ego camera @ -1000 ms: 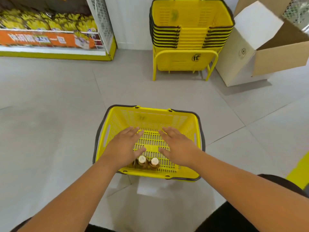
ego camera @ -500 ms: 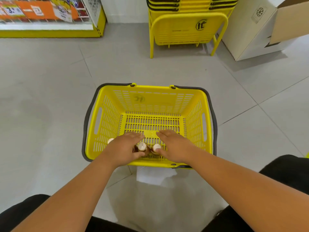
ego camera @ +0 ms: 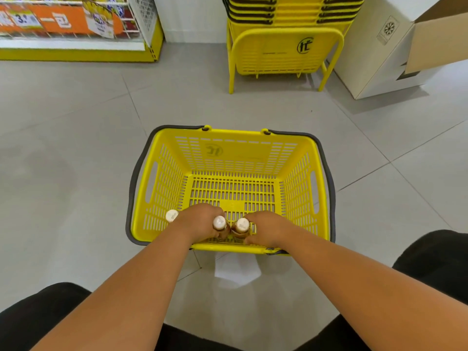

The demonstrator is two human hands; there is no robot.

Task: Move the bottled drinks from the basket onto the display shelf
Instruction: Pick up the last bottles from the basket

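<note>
A yellow shopping basket point(ego camera: 235, 150) with dark handles stands on the grey tiled floor before me. Near its front wall stand brown bottled drinks with white caps. My left hand point(ego camera: 198, 222) is curled around one bottle point(ego camera: 219, 223). My right hand point(ego camera: 266, 228) is wrapped around a second bottle point(ego camera: 241, 225) beside it. A third white cap point(ego camera: 171, 215) shows left of my left hand; its bottle body is hidden. A display shelf point(ego camera: 76, 44) with orange price tags stands at the far left.
A stack of yellow baskets on a yellow stand point(ego camera: 286, 44) is straight ahead by the wall. An open cardboard box point(ego camera: 410, 44) sits at the far right. My dark-clothed knees point(ego camera: 38, 317) frame the bottom of the view.
My hands came down from flat over the basket and closed around two bottles. The view has tipped lower and nearer the basket.
</note>
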